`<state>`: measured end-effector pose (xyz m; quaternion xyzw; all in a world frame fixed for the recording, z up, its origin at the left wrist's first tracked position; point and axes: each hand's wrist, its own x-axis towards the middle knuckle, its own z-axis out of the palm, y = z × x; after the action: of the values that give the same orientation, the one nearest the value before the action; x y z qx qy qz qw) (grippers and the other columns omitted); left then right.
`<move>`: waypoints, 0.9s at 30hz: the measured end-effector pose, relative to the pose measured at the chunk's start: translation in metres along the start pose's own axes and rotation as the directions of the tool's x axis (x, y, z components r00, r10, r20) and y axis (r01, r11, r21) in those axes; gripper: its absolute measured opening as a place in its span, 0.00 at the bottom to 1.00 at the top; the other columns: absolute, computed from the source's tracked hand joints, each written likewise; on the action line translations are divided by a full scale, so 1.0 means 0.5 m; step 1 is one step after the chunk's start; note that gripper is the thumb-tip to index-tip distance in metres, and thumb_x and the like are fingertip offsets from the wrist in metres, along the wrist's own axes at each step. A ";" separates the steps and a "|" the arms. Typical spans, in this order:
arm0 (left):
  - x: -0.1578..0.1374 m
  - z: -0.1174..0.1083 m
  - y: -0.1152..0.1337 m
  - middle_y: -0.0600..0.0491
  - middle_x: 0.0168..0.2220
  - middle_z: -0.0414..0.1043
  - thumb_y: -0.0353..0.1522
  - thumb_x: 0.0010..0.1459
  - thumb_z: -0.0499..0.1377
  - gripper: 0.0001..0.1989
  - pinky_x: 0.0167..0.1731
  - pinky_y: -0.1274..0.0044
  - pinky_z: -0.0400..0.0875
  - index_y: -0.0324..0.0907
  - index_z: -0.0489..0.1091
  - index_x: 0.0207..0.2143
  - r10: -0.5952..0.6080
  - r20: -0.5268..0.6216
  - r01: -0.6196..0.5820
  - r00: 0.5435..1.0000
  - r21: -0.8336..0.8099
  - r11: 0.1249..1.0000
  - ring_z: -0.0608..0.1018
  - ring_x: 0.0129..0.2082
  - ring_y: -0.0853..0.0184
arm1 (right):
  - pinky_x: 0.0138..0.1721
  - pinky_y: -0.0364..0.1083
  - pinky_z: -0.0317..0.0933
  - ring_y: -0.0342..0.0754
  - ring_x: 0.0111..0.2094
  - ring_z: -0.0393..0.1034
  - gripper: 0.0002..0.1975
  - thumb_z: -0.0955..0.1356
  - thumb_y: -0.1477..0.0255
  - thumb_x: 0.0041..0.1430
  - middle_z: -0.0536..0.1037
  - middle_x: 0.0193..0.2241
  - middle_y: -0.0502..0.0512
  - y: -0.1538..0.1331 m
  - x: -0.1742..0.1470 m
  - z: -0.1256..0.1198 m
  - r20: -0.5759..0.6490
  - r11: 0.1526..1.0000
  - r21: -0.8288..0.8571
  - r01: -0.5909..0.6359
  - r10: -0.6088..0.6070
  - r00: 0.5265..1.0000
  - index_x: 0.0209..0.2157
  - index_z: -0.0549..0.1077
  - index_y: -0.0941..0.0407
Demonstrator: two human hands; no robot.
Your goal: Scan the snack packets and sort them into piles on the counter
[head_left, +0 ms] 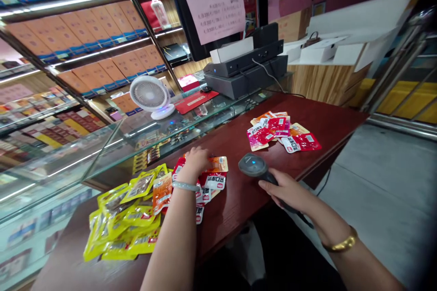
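Observation:
My right hand [285, 187] is wrapped round the handle of a black barcode scanner [254, 166], whose head points left and shows a small blue light. Over a pile of red, white and orange snack packets [215, 181] lies my left hand [197, 162], its fingers bent down onto a packet, fingertips mostly hidden. To the left of that wrist, several yellow snack packets [126, 220] are heaped. A second group of red and orange snack packets [273, 129] lies farther back on the right of the dark red counter [235, 209].
Behind the counter is a glass display case [112, 145] with a white fan [150, 93] and a red mat [196, 101] on it. A dark cash register unit [246, 70] stands at the back. Metal rails [403, 63] are at the right. A scanner cable hangs below my right hand.

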<state>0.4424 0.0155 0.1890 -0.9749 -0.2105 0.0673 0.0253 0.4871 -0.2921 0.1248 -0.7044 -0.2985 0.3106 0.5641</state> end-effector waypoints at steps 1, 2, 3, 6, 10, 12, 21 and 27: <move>-0.005 0.006 0.000 0.43 0.53 0.72 0.44 0.47 0.66 0.24 0.52 0.62 0.63 0.50 0.76 0.48 0.007 0.022 -0.007 1.000 0.010 1.000 0.69 0.56 0.48 | 0.15 0.39 0.53 0.41 0.12 0.60 0.19 0.66 0.57 0.63 0.65 0.13 0.39 -0.003 0.000 0.005 0.006 1.000 -0.006 -0.003 0.003 1.000 0.46 0.67 0.57; -0.008 0.012 0.002 0.43 0.54 0.71 0.45 0.47 0.66 0.25 0.53 0.62 0.63 0.49 0.75 0.48 0.014 0.027 -0.015 1.000 0.008 1.000 0.69 0.56 0.48 | 0.15 0.39 0.54 0.41 0.12 0.60 0.19 0.66 0.57 0.63 0.65 0.13 0.39 -0.007 0.000 0.009 0.012 1.000 -0.011 -0.004 0.004 1.000 0.46 0.67 0.57; -0.010 0.017 0.005 0.43 0.54 0.71 0.46 0.48 0.66 0.25 0.53 0.62 0.63 0.48 0.75 0.48 0.017 0.009 -0.017 1.000 0.002 1.000 0.68 0.56 0.48 | 0.15 0.39 0.54 0.41 0.12 0.61 0.19 0.66 0.57 0.63 0.65 0.13 0.39 -0.010 0.000 0.013 0.018 1.000 -0.016 -0.007 0.008 1.000 0.47 0.67 0.57; -0.013 0.026 0.016 0.42 0.50 0.72 0.46 0.50 0.65 0.23 0.52 0.63 0.62 0.44 0.73 0.45 0.006 -0.140 -0.011 0.990 -0.035 0.999 0.70 0.54 0.50 | 0.16 0.40 0.55 0.42 0.12 0.61 0.20 0.66 0.57 0.63 0.64 0.13 0.39 -0.023 -0.002 0.024 0.024 0.999 -0.034 -0.018 0.019 1.000 0.47 0.67 0.57; -0.020 0.025 0.032 0.47 0.41 0.77 0.40 0.58 0.61 0.15 0.41 0.72 0.64 0.44 0.68 0.45 -0.046 -0.248 -0.020 0.968 -0.259 0.966 0.76 0.43 0.58 | 0.17 0.40 0.54 0.42 0.12 0.61 0.20 0.66 0.55 0.62 0.64 0.12 0.39 -0.036 -0.002 0.035 0.013 0.998 -0.055 -0.026 0.026 1.000 0.46 0.67 0.57; -0.022 0.027 0.042 0.50 0.39 0.77 0.36 0.59 0.60 0.11 0.35 0.76 0.63 0.45 0.68 0.44 -0.022 -0.222 -0.066 0.975 -0.382 0.922 0.77 0.39 0.62 | 0.17 0.40 0.54 0.41 0.12 0.60 0.20 0.66 0.55 0.62 0.64 0.12 0.39 -0.039 -0.002 0.039 -0.007 0.999 -0.048 -0.017 0.017 1.000 0.46 0.67 0.57; -0.024 0.039 0.064 0.50 0.40 0.78 0.28 0.58 0.56 0.10 0.33 0.77 0.62 0.44 0.70 0.42 0.102 -0.246 -0.207 0.964 -0.451 0.868 0.78 0.38 0.62 | 0.16 0.39 0.54 0.40 0.13 0.60 0.18 0.65 0.55 0.64 0.65 0.15 0.39 -0.033 0.002 0.040 -0.061 1.000 -0.007 0.023 -0.023 0.998 0.43 0.66 0.56; -0.011 0.052 0.077 0.49 0.36 0.78 0.35 0.57 0.62 0.11 0.34 0.76 0.67 0.43 0.70 0.42 -0.061 -0.218 -0.100 0.974 -0.654 0.750 0.78 0.35 0.62 | 0.17 0.39 0.54 0.40 0.13 0.59 0.20 0.65 0.55 0.64 0.63 0.13 0.38 -0.033 -0.002 0.037 -0.048 1.000 -0.014 -0.003 0.002 0.999 0.46 0.66 0.57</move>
<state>0.4493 -0.0212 0.1609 -0.9240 -0.2061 -0.1224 -0.2978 0.4710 -0.2784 0.1380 -0.7161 -0.2864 0.2923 0.5655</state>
